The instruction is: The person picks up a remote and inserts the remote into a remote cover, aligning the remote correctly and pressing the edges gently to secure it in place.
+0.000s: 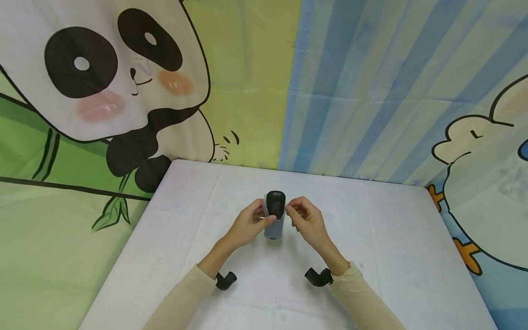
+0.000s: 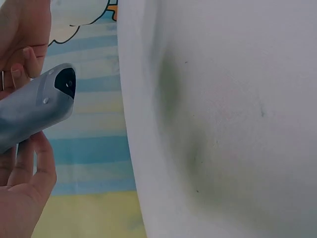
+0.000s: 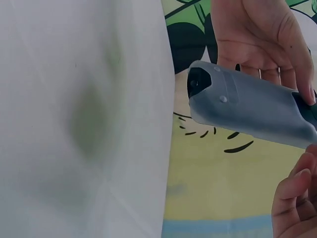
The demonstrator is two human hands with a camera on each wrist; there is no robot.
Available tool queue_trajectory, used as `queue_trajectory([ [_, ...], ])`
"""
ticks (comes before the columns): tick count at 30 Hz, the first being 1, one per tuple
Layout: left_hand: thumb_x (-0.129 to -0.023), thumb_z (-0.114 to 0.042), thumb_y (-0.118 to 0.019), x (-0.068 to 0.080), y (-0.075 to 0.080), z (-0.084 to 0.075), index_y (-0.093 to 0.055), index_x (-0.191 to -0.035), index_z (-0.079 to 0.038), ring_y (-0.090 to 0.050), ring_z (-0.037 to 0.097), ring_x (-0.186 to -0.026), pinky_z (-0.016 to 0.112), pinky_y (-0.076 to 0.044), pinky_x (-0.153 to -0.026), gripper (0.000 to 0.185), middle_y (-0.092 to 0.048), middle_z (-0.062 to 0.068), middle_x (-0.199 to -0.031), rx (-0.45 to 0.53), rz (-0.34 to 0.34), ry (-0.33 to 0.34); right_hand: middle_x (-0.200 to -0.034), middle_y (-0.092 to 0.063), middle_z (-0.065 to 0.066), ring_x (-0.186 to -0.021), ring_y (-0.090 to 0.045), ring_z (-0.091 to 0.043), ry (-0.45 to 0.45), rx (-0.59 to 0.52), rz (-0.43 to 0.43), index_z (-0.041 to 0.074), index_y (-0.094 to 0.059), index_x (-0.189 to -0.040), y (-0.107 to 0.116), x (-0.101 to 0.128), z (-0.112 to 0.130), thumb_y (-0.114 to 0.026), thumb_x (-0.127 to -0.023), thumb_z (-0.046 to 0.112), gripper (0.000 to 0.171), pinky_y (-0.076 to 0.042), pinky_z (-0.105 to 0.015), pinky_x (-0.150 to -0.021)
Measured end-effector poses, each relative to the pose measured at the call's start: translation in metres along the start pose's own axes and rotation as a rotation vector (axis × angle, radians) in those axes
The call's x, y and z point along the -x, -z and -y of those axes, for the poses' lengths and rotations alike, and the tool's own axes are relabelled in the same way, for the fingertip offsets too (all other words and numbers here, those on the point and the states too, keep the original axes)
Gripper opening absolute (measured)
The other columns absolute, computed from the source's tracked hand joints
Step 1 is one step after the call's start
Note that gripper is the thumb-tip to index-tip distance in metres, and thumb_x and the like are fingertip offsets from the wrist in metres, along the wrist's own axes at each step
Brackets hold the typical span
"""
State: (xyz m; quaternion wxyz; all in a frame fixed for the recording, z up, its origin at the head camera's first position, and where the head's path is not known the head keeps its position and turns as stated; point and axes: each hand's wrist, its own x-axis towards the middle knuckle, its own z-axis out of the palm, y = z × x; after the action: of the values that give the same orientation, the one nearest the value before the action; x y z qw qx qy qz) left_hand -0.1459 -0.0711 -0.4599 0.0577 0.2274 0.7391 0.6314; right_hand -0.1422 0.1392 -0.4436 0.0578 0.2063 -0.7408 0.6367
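Observation:
Upright above the table, a grey handheld device (image 1: 274, 229) with a black oval part (image 1: 275, 204) is held in my left hand (image 1: 246, 224). My left thumb presses across the lower end of the black part, and the fingers lie along the device's left side. My right hand (image 1: 307, 224) has bent fingers, with thumb and index fingertips close together right at the device's right edge; I cannot tell whether they pinch it. Both wrist views show the device's lower end (image 2: 54, 99), which has a dark recess (image 3: 199, 83) and small round studs.
A white-covered table (image 1: 371, 238) lies under both hands. Behind it hangs a cloth backdrop (image 1: 247, 91) with a panda and stripes. A black curved fitting (image 1: 226, 280) sits at the left wrist, another black fitting (image 1: 319, 277) at the right wrist.

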Motion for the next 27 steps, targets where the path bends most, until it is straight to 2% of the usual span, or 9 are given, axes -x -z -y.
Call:
queue_trajectory([
  [5, -0.1, -0.009, -0.063, -0.004, -0.001, 0.015, -0.048, -0.136, 0.001, -0.066, 0.026, -0.107, 0.039, -0.054, -0.09, 0.04, -0.067, 0.016, -0.12, 0.023, 0.024, 0.037, -0.083, -0.064, -0.019, -0.06, -0.054, -0.017, 0.019, 0.073, -0.011, -0.01, -0.062, -0.1, -0.001, -0.001, 0.001, -0.061, -0.097, -0.006, 0.005, -0.045, -0.022, -0.048],
  [8, -0.102, -0.014, -0.061, -0.007, -0.002, 0.024, -0.047, -0.137, -0.001, -0.067, 0.026, -0.109, 0.04, -0.053, -0.091, 0.039, -0.067, 0.015, -0.121, 0.025, 0.02, 0.071, -0.083, -0.065, -0.018, -0.059, -0.055, -0.02, 0.017, 0.07, -0.003, -0.01, -0.063, -0.101, -0.001, -0.002, -0.011, -0.061, -0.097, -0.006, 0.006, -0.046, -0.023, -0.048],
  [13, -0.102, -0.024, -0.062, -0.009, -0.001, 0.028, -0.052, -0.131, -0.005, -0.068, 0.022, -0.106, 0.041, -0.053, -0.092, 0.036, -0.07, 0.011, -0.116, 0.051, 0.0, 0.097, -0.083, -0.063, -0.023, -0.056, -0.052, -0.021, -0.076, -0.022, 0.051, -0.007, -0.064, -0.103, 0.003, -0.004, -0.031, -0.06, -0.099, -0.001, 0.008, -0.045, -0.026, -0.046],
  [17, -0.101, -0.028, -0.064, -0.01, 0.0, 0.029, -0.055, -0.128, -0.005, -0.069, 0.021, -0.103, 0.04, -0.054, -0.09, 0.036, -0.071, 0.009, -0.113, 0.068, 0.005, 0.08, -0.083, -0.062, -0.022, -0.058, -0.051, -0.018, -0.178, -0.117, 0.091, -0.006, -0.063, -0.103, 0.007, -0.004, -0.033, -0.06, -0.102, 0.011, 0.018, -0.045, -0.028, -0.049],
  [20, -0.1, -0.03, -0.065, -0.009, 0.0, 0.03, -0.057, -0.125, -0.005, -0.069, 0.021, -0.101, 0.039, -0.055, -0.089, 0.036, -0.071, 0.008, -0.112, 0.072, 0.009, 0.063, -0.083, -0.062, -0.019, -0.059, -0.051, -0.018, -0.217, -0.154, 0.119, -0.006, -0.063, -0.103, 0.009, -0.005, -0.033, -0.06, -0.103, 0.018, 0.025, -0.045, -0.027, -0.051],
  [23, -0.098, -0.03, -0.068, -0.008, 0.0, 0.03, -0.059, -0.123, -0.006, -0.069, 0.021, -0.099, 0.038, -0.055, -0.086, 0.035, -0.072, 0.007, -0.109, 0.088, 0.011, 0.051, -0.082, -0.06, -0.018, -0.06, -0.051, -0.017, -0.246, -0.183, 0.137, -0.005, -0.062, -0.101, 0.009, -0.006, -0.032, -0.057, -0.104, 0.02, 0.025, -0.045, -0.027, -0.053],
  [27, -0.097, -0.029, -0.07, -0.006, -0.002, 0.029, -0.06, -0.123, -0.006, -0.068, 0.023, -0.102, 0.039, -0.054, -0.088, 0.036, -0.072, 0.007, -0.109, 0.138, 0.04, 0.038, -0.077, -0.054, -0.013, -0.06, -0.05, -0.017, -0.297, -0.25, 0.114, -0.002, -0.059, -0.093, 0.006, -0.006, -0.033, -0.05, -0.105, 0.016, 0.023, -0.044, -0.026, -0.052],
])
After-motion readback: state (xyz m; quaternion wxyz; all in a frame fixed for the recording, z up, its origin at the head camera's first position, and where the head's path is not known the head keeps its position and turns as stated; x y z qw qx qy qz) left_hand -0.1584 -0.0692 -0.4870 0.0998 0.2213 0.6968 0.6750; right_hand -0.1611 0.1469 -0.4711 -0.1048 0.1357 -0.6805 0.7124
